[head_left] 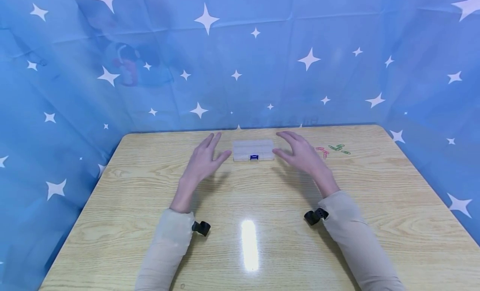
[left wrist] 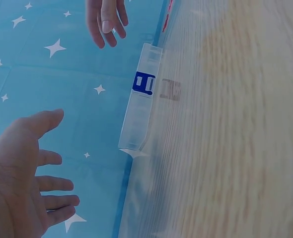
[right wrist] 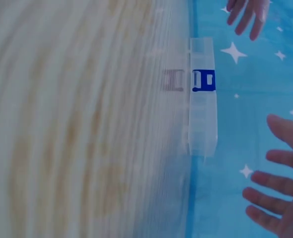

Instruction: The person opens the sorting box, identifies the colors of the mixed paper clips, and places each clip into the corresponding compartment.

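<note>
A clear plastic storage box [head_left: 253, 149] with a blue latch [left wrist: 144, 83] sits near the table's far edge, its lid down and the latch side facing me. My left hand [head_left: 204, 158] hovers just left of it, fingers spread and holding nothing. On the other side, my right hand [head_left: 300, 154] hovers with its thumb by the box's right end, also holding nothing. Both wrist views show a gap between each palm and the box [right wrist: 203, 119].
Beyond the right hand lie several pink paper clips [head_left: 323, 151] and several green paper clips [head_left: 339, 148]. A blue curtain [head_left: 240, 53] with white stars hangs behind the wooden table [head_left: 232, 199]. Small black cameras [head_left: 201, 228] are strapped at the sleeves.
</note>
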The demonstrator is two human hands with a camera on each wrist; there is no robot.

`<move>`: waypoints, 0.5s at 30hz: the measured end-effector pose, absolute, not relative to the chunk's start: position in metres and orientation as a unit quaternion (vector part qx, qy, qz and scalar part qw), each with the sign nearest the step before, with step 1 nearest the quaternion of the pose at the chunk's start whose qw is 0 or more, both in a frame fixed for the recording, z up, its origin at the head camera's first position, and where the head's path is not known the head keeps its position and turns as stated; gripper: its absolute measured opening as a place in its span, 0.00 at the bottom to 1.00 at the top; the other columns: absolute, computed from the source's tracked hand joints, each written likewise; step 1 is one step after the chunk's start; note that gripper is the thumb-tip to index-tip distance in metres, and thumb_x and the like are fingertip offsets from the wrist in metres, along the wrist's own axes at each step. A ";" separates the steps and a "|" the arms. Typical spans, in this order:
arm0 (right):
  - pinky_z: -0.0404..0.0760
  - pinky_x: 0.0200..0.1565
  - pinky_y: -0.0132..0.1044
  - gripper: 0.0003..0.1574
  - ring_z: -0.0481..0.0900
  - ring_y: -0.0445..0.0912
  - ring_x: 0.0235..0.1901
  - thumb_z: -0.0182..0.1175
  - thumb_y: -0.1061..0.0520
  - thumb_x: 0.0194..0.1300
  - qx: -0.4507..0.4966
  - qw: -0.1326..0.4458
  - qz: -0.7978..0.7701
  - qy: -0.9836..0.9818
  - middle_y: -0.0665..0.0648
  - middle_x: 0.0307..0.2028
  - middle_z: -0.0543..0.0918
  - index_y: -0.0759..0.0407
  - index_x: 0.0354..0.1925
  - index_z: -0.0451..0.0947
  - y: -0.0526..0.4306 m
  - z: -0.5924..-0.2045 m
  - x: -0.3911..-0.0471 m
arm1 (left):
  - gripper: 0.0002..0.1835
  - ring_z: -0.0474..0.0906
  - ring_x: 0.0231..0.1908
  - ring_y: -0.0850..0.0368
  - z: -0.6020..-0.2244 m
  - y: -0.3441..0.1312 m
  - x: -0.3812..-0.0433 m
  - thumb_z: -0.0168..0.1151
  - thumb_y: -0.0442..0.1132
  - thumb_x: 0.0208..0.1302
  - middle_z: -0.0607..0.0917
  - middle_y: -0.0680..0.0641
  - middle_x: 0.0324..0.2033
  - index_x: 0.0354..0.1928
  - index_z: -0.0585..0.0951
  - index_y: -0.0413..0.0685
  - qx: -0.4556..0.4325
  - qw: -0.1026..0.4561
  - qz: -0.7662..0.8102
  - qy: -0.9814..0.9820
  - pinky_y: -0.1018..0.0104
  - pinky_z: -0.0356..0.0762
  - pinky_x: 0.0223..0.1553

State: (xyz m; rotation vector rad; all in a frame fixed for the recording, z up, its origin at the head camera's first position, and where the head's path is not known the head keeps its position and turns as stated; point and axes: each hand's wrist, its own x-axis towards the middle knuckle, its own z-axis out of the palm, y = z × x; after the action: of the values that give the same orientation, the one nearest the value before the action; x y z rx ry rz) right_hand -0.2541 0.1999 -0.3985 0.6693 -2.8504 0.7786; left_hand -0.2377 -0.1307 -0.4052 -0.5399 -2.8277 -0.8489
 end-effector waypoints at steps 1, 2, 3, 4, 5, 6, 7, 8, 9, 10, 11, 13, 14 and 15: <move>0.60 0.70 0.64 0.44 0.61 0.64 0.71 0.59 0.36 0.72 0.222 0.053 0.259 -0.939 0.65 0.72 0.65 0.56 0.75 0.62 0.199 -0.399 -0.254 | 0.43 0.55 0.73 0.31 -0.405 -0.130 -0.238 0.49 0.65 0.74 0.56 0.32 0.75 0.79 0.55 0.47 -0.180 0.068 -0.284 -0.939 0.38 0.54 0.73; 0.60 0.70 0.64 0.44 0.61 0.64 0.71 0.59 0.36 0.72 0.222 0.050 0.263 -0.938 0.65 0.72 0.65 0.56 0.75 0.62 0.198 -0.399 -0.254 | 0.43 0.55 0.73 0.31 -0.405 -0.129 -0.239 0.49 0.65 0.74 0.56 0.32 0.75 0.80 0.55 0.47 -0.180 0.065 -0.285 -0.939 0.38 0.54 0.73; 0.60 0.70 0.64 0.44 0.60 0.64 0.71 0.59 0.37 0.72 0.222 0.048 0.264 -0.937 0.64 0.72 0.65 0.56 0.75 0.63 0.197 -0.399 -0.255 | 0.43 0.55 0.73 0.31 -0.406 -0.128 -0.239 0.49 0.65 0.74 0.56 0.32 0.75 0.80 0.55 0.47 -0.179 0.062 -0.287 -0.939 0.37 0.54 0.72; 0.60 0.70 0.64 0.43 0.61 0.63 0.71 0.60 0.37 0.72 0.222 0.045 0.267 -0.937 0.64 0.72 0.65 0.56 0.75 0.63 0.196 -0.399 -0.255 | 0.43 0.55 0.73 0.32 -0.406 -0.128 -0.239 0.49 0.65 0.74 0.56 0.33 0.76 0.80 0.54 0.47 -0.178 0.058 -0.289 -0.939 0.37 0.54 0.72; 0.61 0.70 0.64 0.43 0.61 0.63 0.71 0.60 0.37 0.72 0.222 0.045 0.268 -0.936 0.64 0.72 0.66 0.56 0.74 0.64 0.195 -0.399 -0.255 | 0.43 0.55 0.73 0.32 -0.406 -0.127 -0.240 0.49 0.65 0.74 0.56 0.33 0.76 0.80 0.54 0.48 -0.177 0.055 -0.290 -0.939 0.36 0.54 0.72; 0.61 0.70 0.64 0.42 0.61 0.63 0.71 0.60 0.38 0.72 0.223 0.044 0.270 -0.936 0.64 0.72 0.66 0.56 0.74 0.65 0.194 -0.399 -0.255 | 0.44 0.54 0.73 0.32 -0.406 -0.126 -0.240 0.49 0.66 0.73 0.56 0.34 0.76 0.80 0.54 0.48 -0.177 0.051 -0.290 -0.939 0.36 0.54 0.72; 0.62 0.69 0.64 0.41 0.62 0.63 0.71 0.60 0.38 0.72 0.223 0.043 0.270 -0.936 0.63 0.72 0.66 0.55 0.74 0.65 0.193 -0.399 -0.255 | 0.44 0.54 0.73 0.33 -0.406 -0.126 -0.241 0.49 0.66 0.73 0.55 0.34 0.76 0.80 0.53 0.49 -0.176 0.048 -0.290 -0.939 0.36 0.54 0.72; 0.62 0.69 0.64 0.41 0.62 0.63 0.71 0.60 0.38 0.72 0.225 0.042 0.271 -0.935 0.64 0.71 0.67 0.56 0.73 0.66 0.192 -0.400 -0.255 | 0.44 0.54 0.73 0.33 -0.407 -0.125 -0.241 0.49 0.66 0.73 0.55 0.35 0.76 0.80 0.53 0.49 -0.176 0.046 -0.291 -0.939 0.36 0.54 0.72; 0.63 0.69 0.64 0.40 0.62 0.63 0.70 0.60 0.39 0.72 0.227 0.041 0.271 -0.934 0.64 0.71 0.67 0.56 0.73 0.66 0.191 -0.400 -0.256 | 0.44 0.54 0.74 0.33 -0.407 -0.125 -0.242 0.49 0.66 0.73 0.55 0.35 0.77 0.80 0.53 0.49 -0.176 0.044 -0.291 -0.939 0.36 0.54 0.72; 0.63 0.69 0.64 0.40 0.62 0.63 0.70 0.61 0.39 0.72 0.230 0.040 0.273 -0.933 0.64 0.71 0.68 0.56 0.73 0.67 0.190 -0.400 -0.256 | 0.44 0.53 0.74 0.34 -0.407 -0.124 -0.242 0.49 0.66 0.73 0.55 0.35 0.77 0.80 0.53 0.49 -0.176 0.041 -0.292 -0.939 0.36 0.53 0.72; 0.63 0.69 0.64 0.39 0.63 0.63 0.70 0.61 0.40 0.72 0.232 0.038 0.274 -0.933 0.64 0.70 0.68 0.56 0.72 0.67 0.189 -0.399 -0.256 | 0.44 0.53 0.74 0.34 -0.408 -0.124 -0.243 0.49 0.65 0.73 0.54 0.36 0.77 0.80 0.53 0.49 -0.177 0.040 -0.293 -0.939 0.36 0.53 0.72; 0.63 0.69 0.64 0.38 0.64 0.63 0.70 0.61 0.41 0.72 0.239 0.033 0.274 -0.931 0.65 0.70 0.69 0.57 0.71 0.68 0.186 -0.399 -0.256 | 0.43 0.53 0.74 0.34 -0.408 -0.123 -0.243 0.50 0.65 0.73 0.54 0.36 0.77 0.80 0.54 0.49 -0.177 0.038 -0.295 -0.938 0.37 0.53 0.73; 0.63 0.69 0.63 0.38 0.64 0.63 0.69 0.62 0.41 0.72 0.243 0.031 0.276 -0.930 0.65 0.70 0.69 0.58 0.71 0.68 0.185 -0.399 -0.257 | 0.43 0.53 0.74 0.34 -0.408 -0.123 -0.244 0.50 0.65 0.74 0.54 0.36 0.77 0.80 0.54 0.48 -0.178 0.036 -0.297 -0.937 0.37 0.53 0.73; 0.63 0.69 0.63 0.37 0.64 0.63 0.69 0.62 0.42 0.72 0.246 0.028 0.277 -0.928 0.65 0.69 0.69 0.58 0.71 0.69 0.183 -0.399 -0.257 | 0.43 0.53 0.74 0.35 -0.409 -0.122 -0.244 0.50 0.65 0.73 0.54 0.36 0.77 0.80 0.54 0.48 -0.178 0.035 -0.298 -0.937 0.38 0.54 0.73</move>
State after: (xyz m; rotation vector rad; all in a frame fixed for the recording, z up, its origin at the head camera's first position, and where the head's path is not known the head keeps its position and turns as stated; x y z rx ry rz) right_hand -0.2571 0.1832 -0.3990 0.7577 -2.8655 0.8556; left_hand -0.2440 -0.1223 -0.4087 -0.5483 -2.8795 -0.9173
